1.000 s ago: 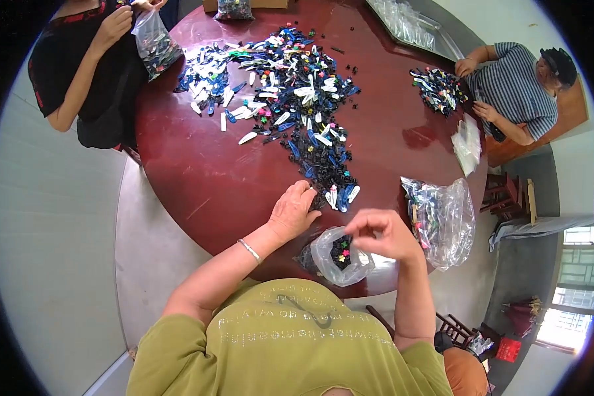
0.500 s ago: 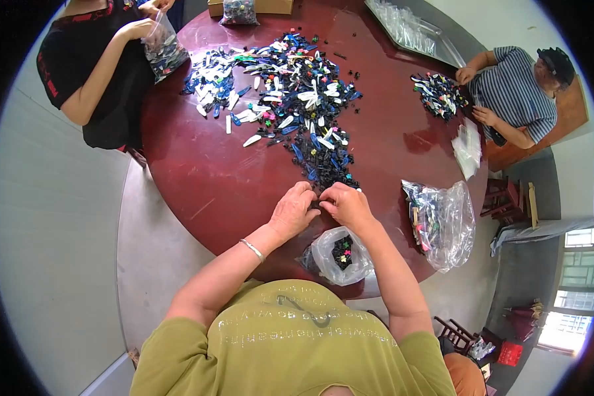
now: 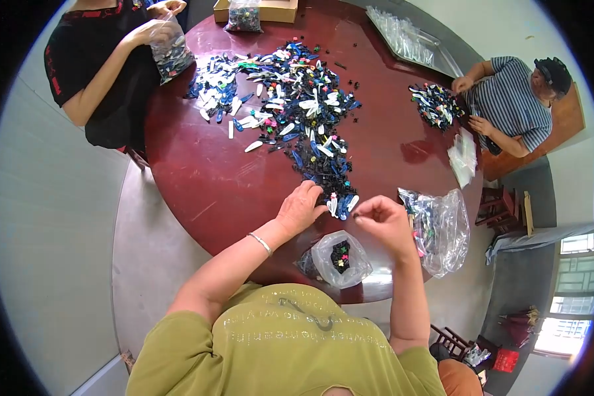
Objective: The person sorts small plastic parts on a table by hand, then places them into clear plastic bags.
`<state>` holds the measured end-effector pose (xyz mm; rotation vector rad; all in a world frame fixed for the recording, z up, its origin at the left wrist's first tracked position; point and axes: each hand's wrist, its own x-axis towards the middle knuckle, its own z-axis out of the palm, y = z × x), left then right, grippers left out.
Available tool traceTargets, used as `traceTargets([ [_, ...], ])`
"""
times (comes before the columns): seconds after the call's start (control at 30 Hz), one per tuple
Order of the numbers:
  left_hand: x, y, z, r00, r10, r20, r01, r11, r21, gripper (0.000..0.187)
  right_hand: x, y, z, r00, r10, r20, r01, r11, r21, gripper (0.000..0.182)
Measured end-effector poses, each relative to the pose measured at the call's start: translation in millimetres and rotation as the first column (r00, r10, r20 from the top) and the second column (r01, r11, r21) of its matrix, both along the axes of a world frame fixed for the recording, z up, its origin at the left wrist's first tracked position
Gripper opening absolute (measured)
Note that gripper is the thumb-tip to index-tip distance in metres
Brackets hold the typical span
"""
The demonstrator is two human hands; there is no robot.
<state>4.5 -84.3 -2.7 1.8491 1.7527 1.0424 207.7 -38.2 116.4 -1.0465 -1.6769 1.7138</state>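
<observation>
My left hand [image 3: 301, 209] lies at the near tip of the long pile of hair clips [image 3: 317, 125], its fingers on the black clips and the thumb apart from them. Right of its thumb is a small group of white and blue snap clips [image 3: 341, 206]. My right hand [image 3: 384, 224] is raised to the right of that group, thumb and forefinger pinched on a small black clip [image 3: 357, 216]; its exact shape is too small to make out. Between my forearms stands an open clear plastic bag [image 3: 360, 269] with small black and a few coloured clips [image 3: 340, 256] inside.
A filled clear bag [image 3: 442, 231] lies to my right. Opposite right, a person in stripes [image 3: 511, 99] works at a smaller clip pile [image 3: 435, 105], near flat bags [image 3: 463, 158] and a metal tray [image 3: 412, 43]. A person at left holds a filled bag [image 3: 171, 53]. A cardboard box [image 3: 277, 10] stands behind.
My right hand has moved right and towards me, away from my left hand, with a small black clip pinched. White and blue snap clips now show between the hands. The view has shifted slightly.
</observation>
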Motion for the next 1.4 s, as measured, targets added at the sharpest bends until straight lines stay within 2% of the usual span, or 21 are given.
traceTargets([
  [0.07, -4, -3, -3, 0.998, -0.026, 0.065, 0.024, 0.999, 0.032, 0.045, 9, -12, 25, 0.993, 0.118, -0.017, -0.118, 0.993, -0.011, 0.016],
  [0.1, -6, -6, -4, 0.998, -0.033, 0.055, 0.029, 0.997, 0.070, 0.047, 12, -16, 29, 0.983, 0.177, 0.038, -0.178, 0.984, -0.001, 0.018],
  [0.2, -5, -19, -4, 0.998, -0.051, 0.031, 0.046, 0.989, 0.144, 0.050, 8, -15, 24, 0.976, 0.169, 0.137, -0.165, 0.985, -0.039, 0.015],
  [0.23, -5, -22, -3, 0.998, -0.057, 0.025, 0.053, 0.988, 0.143, 0.051, 6, -9, 6, 0.951, 0.096, 0.294, -0.127, 0.988, 0.085, 0.009],
  [0.33, -5, -22, -4, 0.997, -0.069, 0.032, 0.065, 0.990, 0.121, 0.049, -15, 9, -31, 0.927, 0.024, 0.374, -0.194, 0.884, 0.424, 0.010],
  [0.43, -7, -20, -12, 0.997, -0.069, 0.024, 0.066, 0.989, 0.135, 0.045, -34, 21, -56, 0.887, 0.043, 0.460, -0.302, 0.807, 0.508, 0.017],
  [0.57, -7, -18, -17, 0.998, -0.053, 0.023, 0.049, 0.988, 0.147, 0.040, -49, 23, -67, 0.745, 0.026, 0.666, -0.523, 0.643, 0.560, 0.016],
  [0.67, -7, -18, -16, 0.999, -0.046, 0.025, 0.041, 0.988, 0.148, 0.039, -52, 26, -78, 0.729, 0.006, 0.685, -0.566, 0.567, 0.598, 0.014],
  [0.83, -7, -16, -12, 0.998, -0.058, 0.026, 0.052, 0.978, 0.201, 0.024, -53, 26, -81, 0.770, -0.012, 0.638, -0.515, 0.578, 0.633, 0.011],
  [0.97, -8, -14, -13, 0.997, -0.079, 0.010, 0.077, 0.982, 0.172, 0.022, -45, 27, -78, 0.896, 0.053, 0.441, -0.297, 0.811, 0.504, 0.017],
  [1.03, -8, -13, -13, 0.996, -0.091, -0.018, 0.092, 0.981, 0.173, 0.022, -38, 22, -73, 0.960, 0.053, 0.276, -0.118, 0.967, 0.225, 0.014],
  [1.1, -8, -14, -8, 0.997, -0.074, 0.016, 0.070, 0.984, 0.166, 0.023, -31, 13, -54, 0.997, 0.016, 0.073, -0.011, 0.997, -0.073, 0.008],
  [1.23, -4, -9, -2, 0.987, 0.013, 0.159, -0.021, 0.999, 0.044, 0.022, -8, -6, -15, 0.997, 0.072, -0.042, -0.074, 0.996, -0.057, 0.014],
  [1.37, -2, 1, 1, 0.995, 0.067, 0.077, -0.069, 0.997, 0.023, 0.020, 4, -19, 25, 0.955, 0.292, 0.054, -0.288, 0.955, -0.069, 0.019],
  [1.4, -2, 3, -1, 0.997, 0.061, 0.046, -0.062, 0.998, 0.024, 0.020, 1, -17, 23, 0.960, 0.253, 0.121, -0.250, 0.968, -0.036, 0.018],
])
